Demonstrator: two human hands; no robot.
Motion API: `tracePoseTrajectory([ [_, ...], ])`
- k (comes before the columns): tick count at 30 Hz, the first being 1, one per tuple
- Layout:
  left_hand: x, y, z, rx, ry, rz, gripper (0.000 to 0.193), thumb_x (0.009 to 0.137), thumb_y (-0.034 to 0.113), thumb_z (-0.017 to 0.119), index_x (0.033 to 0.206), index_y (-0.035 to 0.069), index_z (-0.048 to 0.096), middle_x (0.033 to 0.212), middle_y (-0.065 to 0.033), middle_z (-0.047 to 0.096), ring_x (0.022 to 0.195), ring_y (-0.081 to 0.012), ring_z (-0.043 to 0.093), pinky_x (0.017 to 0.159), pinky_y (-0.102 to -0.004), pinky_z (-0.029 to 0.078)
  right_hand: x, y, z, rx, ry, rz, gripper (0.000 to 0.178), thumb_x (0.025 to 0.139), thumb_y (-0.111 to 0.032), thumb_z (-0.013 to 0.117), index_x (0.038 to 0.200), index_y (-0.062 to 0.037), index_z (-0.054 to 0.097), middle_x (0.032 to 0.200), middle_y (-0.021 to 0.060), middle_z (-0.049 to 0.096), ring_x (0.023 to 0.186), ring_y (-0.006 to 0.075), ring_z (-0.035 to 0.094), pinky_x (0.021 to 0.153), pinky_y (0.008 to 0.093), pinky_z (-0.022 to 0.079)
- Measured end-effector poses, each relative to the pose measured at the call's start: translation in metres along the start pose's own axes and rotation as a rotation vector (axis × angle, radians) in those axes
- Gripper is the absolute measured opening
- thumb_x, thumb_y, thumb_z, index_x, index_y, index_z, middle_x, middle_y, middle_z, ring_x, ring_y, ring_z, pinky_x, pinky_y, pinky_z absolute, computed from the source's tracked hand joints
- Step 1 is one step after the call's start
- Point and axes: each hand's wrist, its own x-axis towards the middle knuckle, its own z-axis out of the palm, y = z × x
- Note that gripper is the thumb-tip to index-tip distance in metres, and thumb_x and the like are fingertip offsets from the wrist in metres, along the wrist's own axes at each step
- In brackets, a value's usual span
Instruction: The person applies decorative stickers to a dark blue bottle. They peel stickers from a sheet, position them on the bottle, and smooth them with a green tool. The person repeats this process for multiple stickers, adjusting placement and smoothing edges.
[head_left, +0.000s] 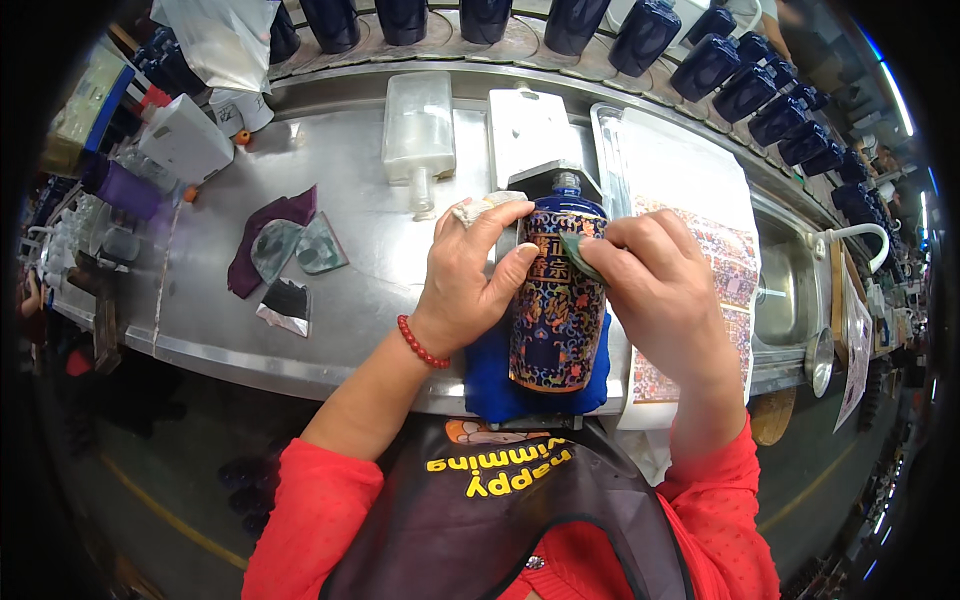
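A dark blue glass bottle [548, 345] covered with a colourful patterned decal lies with its neck pointing away from me, on a blue cloth pad [487, 378]. My left hand [468, 270] grips the bottle's left side near the shoulder, thumb and index finger against it. A whitish cloth [475, 210] shows at that hand's fingers; how it is held is partly hidden. Pinched in my right hand [655, 275] is a thin green scraper piece [572, 250], pressed on the decal at the bottle's upper right. A metal support [550, 172] sits by the neck.
To the left lie dark purple and green scraper pieces [275, 248]. A clear glass bottle [418, 130] and a white block [525, 125] are beyond my hands. Decal sheets [735, 270] and a sink [785, 265] are at right. Blue bottles [645, 38] line a conveyor behind.
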Motion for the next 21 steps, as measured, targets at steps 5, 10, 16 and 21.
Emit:
tracePoseTrajectory([
  [5, -0.003, -0.002, -0.002, -0.014, -0.008, -0.037, 0.038, 0.095, 0.027, 0.067, 0.125, 0.005, 0.064, 0.119, -0.0169, 0.068, 0.109, -0.0358, 0.061, 0.1, -0.0439, 0.043, 0.021, -0.004, -0.005, -0.153, -0.099, -0.052, 0.032, 0.071, -0.002, 0.073, 0.102, -0.0082, 0.069, 0.091, 0.005, 0.06, 0.084, 0.0239, 0.06, 0.073, 0.0371, 0.047],
  [10, -0.006, -0.002, -0.002, -0.012, -0.008, -0.056, 0.042, 0.095, 0.028, 0.067, 0.129, 0.004, 0.062, 0.12, -0.0175, 0.068, 0.108, -0.0364, 0.061, 0.098, -0.0441, 0.043, 0.025, -0.011, -0.001, -0.178, -0.171, -0.02, 0.028, 0.07, -0.009, 0.072, 0.098, -0.0101, 0.071, 0.091, 0.0029, 0.061, 0.084, 0.0225, 0.06, 0.078, 0.038, 0.045],
  [16, -0.007, 0.001, -0.003, -0.023, 0.012, -0.09, 0.044, 0.096, 0.028, 0.067, 0.131, 0.003, 0.06, 0.119, -0.0184, 0.068, 0.105, -0.0377, 0.061, 0.096, -0.0447, 0.044, 0.035, -0.016, 0.002, -0.262, -0.201, -0.12, 0.018, 0.077, -0.017, 0.064, 0.095, -0.0126, 0.065, 0.089, 0.0018, 0.053, 0.084, 0.0206, 0.056, 0.076, 0.0376, 0.042],
  [21, -0.009, 0.004, -0.003, -0.033, 0.022, -0.09, 0.044, 0.095, 0.026, 0.067, 0.132, 0.002, 0.06, 0.119, -0.0186, 0.068, 0.103, -0.0377, 0.061, 0.096, -0.0449, 0.044, 0.038, -0.017, 0.007, -0.296, -0.178, -0.114, 0.018, 0.078, -0.016, 0.065, 0.096, -0.0143, 0.065, 0.091, 0.0013, 0.054, 0.086, 0.02, 0.056, 0.079, 0.0377, 0.042],
])
